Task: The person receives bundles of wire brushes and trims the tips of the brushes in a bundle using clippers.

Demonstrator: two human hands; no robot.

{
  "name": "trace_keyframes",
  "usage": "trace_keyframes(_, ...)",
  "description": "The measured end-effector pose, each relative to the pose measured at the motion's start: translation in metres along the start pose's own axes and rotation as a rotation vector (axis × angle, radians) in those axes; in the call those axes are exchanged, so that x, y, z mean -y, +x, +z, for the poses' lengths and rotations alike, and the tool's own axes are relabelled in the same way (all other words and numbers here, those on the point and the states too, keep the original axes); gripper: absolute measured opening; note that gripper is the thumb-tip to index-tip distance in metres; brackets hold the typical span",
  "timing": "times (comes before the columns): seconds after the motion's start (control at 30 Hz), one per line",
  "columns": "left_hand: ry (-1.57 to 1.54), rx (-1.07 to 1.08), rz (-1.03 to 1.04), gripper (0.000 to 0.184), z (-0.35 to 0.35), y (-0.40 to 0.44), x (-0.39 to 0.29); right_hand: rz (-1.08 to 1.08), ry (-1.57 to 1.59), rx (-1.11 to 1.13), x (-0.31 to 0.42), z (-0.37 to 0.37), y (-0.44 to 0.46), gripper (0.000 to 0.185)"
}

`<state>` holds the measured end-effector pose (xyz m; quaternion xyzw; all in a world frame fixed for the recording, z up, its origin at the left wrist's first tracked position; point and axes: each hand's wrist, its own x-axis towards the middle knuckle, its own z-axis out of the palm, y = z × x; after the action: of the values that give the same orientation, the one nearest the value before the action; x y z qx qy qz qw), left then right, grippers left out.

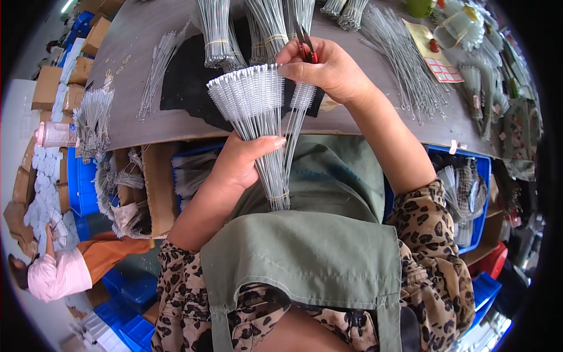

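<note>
Left grip (241, 158) mid-length around brush bundle (251, 97)

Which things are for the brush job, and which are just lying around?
For the job:
- brush bundle, in the left hand
- red-handled scissors, in the right hand

Probably just lying around:
- pink-lidded jar
- yellow card
- cardboard box

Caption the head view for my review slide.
Left hand grips a fanned bundle of wire brushes; right hand holds red-handled scissors.
</note>
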<state>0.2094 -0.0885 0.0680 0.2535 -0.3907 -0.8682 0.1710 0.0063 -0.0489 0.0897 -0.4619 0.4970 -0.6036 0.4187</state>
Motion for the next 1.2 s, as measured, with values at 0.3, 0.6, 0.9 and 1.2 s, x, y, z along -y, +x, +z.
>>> trace_keyframes(0.3, 0.087, -0.028, 0.029, 0.023, -0.008, 0.001, 0.006, 0.034, 0.173, 0.127, -0.008, -0.011, -0.002, 0.012)
trace_keyframes(0.6, 0.046, -0.007, 0.04, 0.022, -0.009, -0.001, 0.007, 0.018, 0.171, 0.108, -0.007, -0.006, 0.002, 0.014)
trace_keyframes(0.9, 0.19, -0.091, 0.071, 0.025, -0.009, -0.005, 0.006, -0.08, 0.189, 0.21, -0.006, -0.015, -0.001, 0.015)
trace_keyframes(1.2, 0.303, -0.022, 0.042, 0.038, -0.029, 0.023, 0.016, -0.177, 0.011, 0.01, -0.001, -0.026, -0.024, 0.02)
